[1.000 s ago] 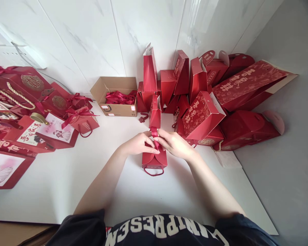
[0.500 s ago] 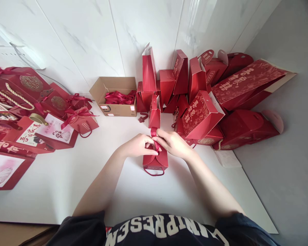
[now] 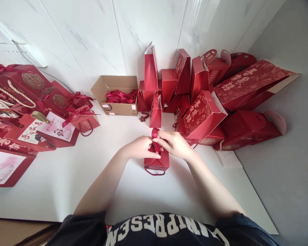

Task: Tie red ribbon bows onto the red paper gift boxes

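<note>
A small red gift box (image 3: 156, 164) with a cord handle toward me stands on the white table. Above its top, a dark red ribbon (image 3: 155, 133) forms a loop between my hands. My right hand (image 3: 172, 143) pinches the ribbon from the right with thumb and fingertips. From the left, my left hand (image 3: 141, 147) closes on the lower part of the ribbon, its thumb stretched over the box top. The knot area is mostly hidden by my fingers. Just behind stands a small upright red box (image 3: 156, 114).
At the back, a cardboard box (image 3: 123, 109) holds red ribbons (image 3: 121, 97). Many red boxes crowd the right, with a large patterned one (image 3: 204, 114) nearest. Decorated gift boxes (image 3: 86, 121) fill the left. A grey wall (image 3: 279, 143) bounds the right side.
My left hand's fingers have curled in further behind the ribbon, its thumb now straighter over the box. My right hand keeps its pinch. The view has shifted slightly.
</note>
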`<state>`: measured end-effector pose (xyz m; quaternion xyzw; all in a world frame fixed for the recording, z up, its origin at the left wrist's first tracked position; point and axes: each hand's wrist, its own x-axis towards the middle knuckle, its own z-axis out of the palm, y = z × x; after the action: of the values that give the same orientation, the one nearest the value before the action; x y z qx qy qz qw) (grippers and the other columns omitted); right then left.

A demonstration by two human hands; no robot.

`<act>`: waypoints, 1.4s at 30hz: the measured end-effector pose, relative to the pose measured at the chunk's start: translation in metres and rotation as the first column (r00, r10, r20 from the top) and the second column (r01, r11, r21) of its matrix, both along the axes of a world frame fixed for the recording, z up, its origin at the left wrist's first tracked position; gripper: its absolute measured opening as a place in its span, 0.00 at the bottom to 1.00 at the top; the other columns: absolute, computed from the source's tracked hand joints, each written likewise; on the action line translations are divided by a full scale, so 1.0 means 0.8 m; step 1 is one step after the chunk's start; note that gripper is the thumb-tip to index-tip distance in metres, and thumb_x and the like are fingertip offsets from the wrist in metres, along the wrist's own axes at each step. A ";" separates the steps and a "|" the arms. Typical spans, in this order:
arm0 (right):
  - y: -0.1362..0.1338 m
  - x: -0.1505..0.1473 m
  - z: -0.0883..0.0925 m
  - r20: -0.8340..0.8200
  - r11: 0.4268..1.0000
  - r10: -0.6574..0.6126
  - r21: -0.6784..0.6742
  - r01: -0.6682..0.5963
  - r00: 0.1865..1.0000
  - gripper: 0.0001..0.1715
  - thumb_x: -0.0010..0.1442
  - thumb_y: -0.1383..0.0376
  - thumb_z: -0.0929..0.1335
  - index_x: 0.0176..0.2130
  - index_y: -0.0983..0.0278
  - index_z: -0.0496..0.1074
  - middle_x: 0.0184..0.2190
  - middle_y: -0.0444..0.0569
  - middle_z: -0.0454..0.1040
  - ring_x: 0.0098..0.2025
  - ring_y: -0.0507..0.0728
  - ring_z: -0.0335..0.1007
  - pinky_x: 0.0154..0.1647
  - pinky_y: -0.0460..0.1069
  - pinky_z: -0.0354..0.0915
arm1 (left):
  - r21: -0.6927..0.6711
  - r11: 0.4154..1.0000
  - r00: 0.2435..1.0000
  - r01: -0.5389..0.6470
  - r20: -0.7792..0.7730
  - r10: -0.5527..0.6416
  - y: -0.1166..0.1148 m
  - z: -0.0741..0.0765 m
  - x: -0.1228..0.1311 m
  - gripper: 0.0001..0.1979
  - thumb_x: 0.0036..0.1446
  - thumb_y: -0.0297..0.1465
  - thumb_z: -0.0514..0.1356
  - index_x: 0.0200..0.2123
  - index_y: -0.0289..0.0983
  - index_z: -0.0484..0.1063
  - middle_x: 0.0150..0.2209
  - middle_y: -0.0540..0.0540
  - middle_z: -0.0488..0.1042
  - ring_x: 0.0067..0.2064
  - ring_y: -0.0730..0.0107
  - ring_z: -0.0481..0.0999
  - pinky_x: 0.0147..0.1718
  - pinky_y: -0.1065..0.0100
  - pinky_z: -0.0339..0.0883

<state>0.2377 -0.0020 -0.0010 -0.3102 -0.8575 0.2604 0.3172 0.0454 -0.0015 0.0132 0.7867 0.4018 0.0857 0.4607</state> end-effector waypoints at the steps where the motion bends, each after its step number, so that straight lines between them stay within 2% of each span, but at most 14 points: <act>1: 0.000 0.001 0.001 -0.015 1.000 0.018 -0.002 -0.018 1.000 0.15 0.70 0.60 0.60 0.32 0.62 0.64 0.26 0.42 0.67 0.26 0.50 0.57 0.29 0.46 0.54 | 0.008 1.000 1.000 0.006 0.010 -0.006 0.000 0.000 0.001 0.07 0.49 0.33 0.65 0.32 0.37 0.74 0.29 0.50 0.73 0.30 0.70 0.70 0.29 0.69 0.63; 5: 0.000 0.003 0.005 -0.080 0.995 0.100 -0.009 -0.101 0.992 0.17 0.69 0.58 0.62 0.30 0.62 0.68 0.26 0.45 0.67 0.28 0.52 0.60 0.31 0.46 0.57 | 0.038 0.999 1.000 -0.002 0.030 0.000 -0.003 0.001 0.002 0.06 0.49 0.30 0.64 0.33 0.38 0.74 0.32 0.50 0.75 0.33 0.68 0.72 0.31 0.69 0.64; 8: 0.002 0.005 0.004 -0.086 0.997 0.073 -0.023 -0.076 0.994 0.18 0.69 0.58 0.62 0.31 0.62 0.70 0.26 0.46 0.69 0.29 0.53 0.63 0.33 0.47 0.59 | 0.063 0.998 1.000 -0.011 0.018 0.010 -0.005 0.003 0.003 0.07 0.51 0.30 0.64 0.35 0.39 0.76 0.33 0.50 0.74 0.33 0.69 0.72 0.31 0.70 0.63; 14: 0.006 0.005 -0.002 -0.084 0.999 -0.002 -0.046 -0.002 0.996 0.19 0.69 0.57 0.62 0.30 0.63 0.70 0.26 0.45 0.69 0.28 0.52 0.62 0.33 0.46 0.59 | -0.013 0.998 0.998 -0.059 -0.011 0.059 -0.009 0.006 0.006 0.08 0.50 0.33 0.64 0.35 0.39 0.76 0.25 0.53 0.67 0.25 0.74 0.64 0.26 0.70 0.56; 19: 0.009 0.005 -0.006 -0.084 0.999 -0.029 -0.048 0.025 0.996 0.19 0.68 0.56 0.63 0.31 0.63 0.70 0.25 0.44 0.67 0.27 0.52 0.60 0.32 0.46 0.59 | -0.026 0.996 0.996 -0.088 -0.005 0.088 -0.009 0.005 0.007 0.08 0.52 0.35 0.63 0.34 0.38 0.76 0.22 0.54 0.64 0.23 0.76 0.59 0.23 0.70 0.54; 23: 0.010 0.006 -0.008 -0.069 0.997 -0.021 -0.070 0.016 0.997 0.18 0.68 0.55 0.63 0.33 0.63 0.71 0.26 0.45 0.68 0.28 0.52 0.61 0.32 0.46 0.59 | -0.027 0.992 0.991 -0.126 -0.039 0.125 -0.010 0.007 0.006 0.07 0.50 0.35 0.64 0.29 0.37 0.75 0.20 0.55 0.62 0.21 0.77 0.57 0.21 0.70 0.50; 28: 0.011 0.004 -0.009 -0.114 0.998 -0.007 -0.062 0.000 0.993 0.17 0.68 0.56 0.63 0.32 0.63 0.70 0.25 0.44 0.66 0.27 0.51 0.59 0.32 0.46 0.59 | 0.001 0.994 0.993 -0.111 -0.040 0.111 -0.010 0.009 0.003 0.08 0.51 0.37 0.65 0.31 0.38 0.75 0.20 0.55 0.64 0.21 0.76 0.59 0.22 0.70 0.51; 32: 0.011 0.004 -0.009 -0.124 0.999 -0.018 -0.045 0.013 0.992 0.18 0.68 0.56 0.62 0.31 0.63 0.69 0.26 0.45 0.66 0.27 0.52 0.59 0.31 0.47 0.59 | -0.062 0.993 0.995 -0.101 0.010 0.102 -0.006 0.004 0.001 0.16 0.57 0.43 0.60 0.29 0.36 0.76 0.25 0.50 0.73 0.25 0.73 0.66 0.26 0.69 0.58; 36: 0.010 0.006 -0.003 -0.097 0.993 -0.005 -0.117 -0.006 0.995 0.18 0.70 0.56 0.60 0.33 0.63 0.69 0.25 0.44 0.68 0.28 0.52 0.62 0.33 0.47 0.61 | -0.157 0.984 0.990 -0.089 0.093 0.105 -0.001 0.000 -0.001 0.22 0.63 0.44 0.53 0.29 0.34 0.77 0.33 0.45 0.79 0.35 0.68 0.75 0.37 0.68 0.64; 42: 0.007 0.020 0.014 0.054 0.969 -0.016 -0.245 0.029 0.998 0.21 0.72 0.55 0.56 0.35 0.62 0.69 0.27 0.44 0.71 0.29 0.52 0.64 0.34 0.47 0.61 | -0.183 0.977 0.984 -0.106 0.119 0.129 -0.001 0.006 -0.001 0.24 0.63 0.46 0.53 0.27 0.34 0.77 0.31 0.46 0.78 0.31 0.71 0.72 0.34 0.69 0.62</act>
<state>0.2538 0.0032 0.0101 -0.3633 -0.8230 0.3527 0.2573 0.0449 -0.0025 0.0180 0.7105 0.4227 0.1281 0.5478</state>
